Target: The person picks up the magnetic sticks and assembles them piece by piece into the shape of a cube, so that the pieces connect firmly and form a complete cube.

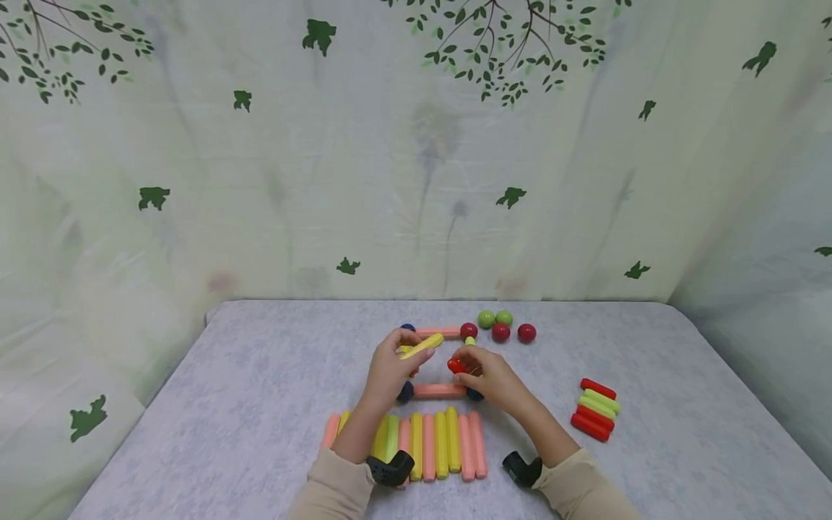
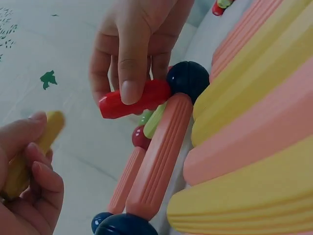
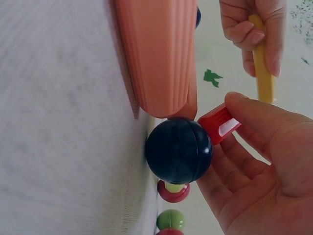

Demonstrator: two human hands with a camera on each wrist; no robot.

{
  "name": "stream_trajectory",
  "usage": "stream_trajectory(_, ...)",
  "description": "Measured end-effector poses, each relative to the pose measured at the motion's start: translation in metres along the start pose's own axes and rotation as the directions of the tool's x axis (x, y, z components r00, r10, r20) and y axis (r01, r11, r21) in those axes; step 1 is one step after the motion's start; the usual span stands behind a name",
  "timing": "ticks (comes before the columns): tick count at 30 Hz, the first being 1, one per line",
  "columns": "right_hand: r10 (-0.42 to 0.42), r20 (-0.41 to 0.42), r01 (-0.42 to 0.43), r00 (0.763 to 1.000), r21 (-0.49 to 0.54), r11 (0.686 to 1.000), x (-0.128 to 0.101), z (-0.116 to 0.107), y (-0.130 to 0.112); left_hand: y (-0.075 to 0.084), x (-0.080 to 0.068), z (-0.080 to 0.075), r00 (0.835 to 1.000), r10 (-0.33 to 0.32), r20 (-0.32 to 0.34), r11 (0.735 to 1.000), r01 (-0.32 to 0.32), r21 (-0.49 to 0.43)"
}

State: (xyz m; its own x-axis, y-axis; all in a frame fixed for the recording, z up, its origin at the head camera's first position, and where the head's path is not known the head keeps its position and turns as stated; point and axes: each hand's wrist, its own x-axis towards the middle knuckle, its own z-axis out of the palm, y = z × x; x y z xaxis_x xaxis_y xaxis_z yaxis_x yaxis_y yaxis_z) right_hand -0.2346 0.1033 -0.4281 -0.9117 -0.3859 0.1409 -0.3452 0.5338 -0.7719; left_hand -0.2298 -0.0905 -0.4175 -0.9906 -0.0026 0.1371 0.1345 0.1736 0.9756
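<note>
A flat frame of pink sticks and dark blue balls lies mid-table, its near pink stick (image 1: 439,391) running between two balls. My left hand (image 1: 392,365) grips a yellow stick (image 1: 422,345) (image 2: 29,152) (image 3: 264,63) above the frame's left side. My right hand (image 1: 484,374) pinches a short red stick (image 1: 456,365) (image 2: 134,99) (image 3: 218,123). That red stick's end touches the near right dark blue ball (image 2: 188,79) (image 3: 178,150). A red ball (image 1: 469,331) (image 2: 141,137) sits at the far right corner, with a light green stick (image 2: 155,121) leading to it.
A row of pink and yellow sticks (image 1: 435,444) lies close to me. Two green balls (image 1: 495,318) and two red balls (image 1: 513,333) sit behind the frame. A stack of red and light green short sticks (image 1: 596,408) lies at the right. A leaf-patterned curtain (image 1: 416,144) backs the table.
</note>
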Motion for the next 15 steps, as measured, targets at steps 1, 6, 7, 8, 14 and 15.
stream_trajectory(1, -0.001, 0.003, 0.001, 1.000, 0.003, 1.000, -0.0001, 0.0000, 0.0003, 0.0006, 0.0001, -0.0011, 1.000, -0.017, -0.010, 1.000, 0.017, 0.004)
stream_trajectory(6, -0.005, 0.000, 0.005, 1.000, 0.022, 1.000, -0.0004, -0.0001, 0.0010, 0.0035, -0.0002, -0.0041, 0.998, -0.049, 0.028, 0.999, 0.050, -0.005)
stream_trajectory(7, -0.009, -0.002, 0.009, 1.000, 0.021, 1.000, -0.0005, 0.0000, 0.0011, 0.0040, -0.0005, -0.0043, 0.997, -0.057, 0.050, 0.998, 0.058, -0.008)
stream_trajectory(8, -0.009, -0.004, 0.009, 1.000, 0.022, 1.000, -0.0004, 0.0000, 0.0011, 0.0044, -0.0006, -0.0046, 0.996, -0.062, 0.071, 0.998, 0.063, -0.015)
stream_trajectory(14, -0.018, 0.011, 0.018, 1.000, 0.000, 1.000, -0.0001, 0.0003, 0.0010, 0.0081, -0.0010, -0.0030, 0.990, -0.054, 0.127, 0.984, 0.074, -0.163)
stream_trajectory(15, -0.025, 0.016, 0.025, 1.000, -0.007, 1.000, 0.0001, 0.0003, 0.0009, 0.0086, -0.0008, -0.0020, 0.991, -0.048, 0.124, 0.977, 0.072, -0.200)
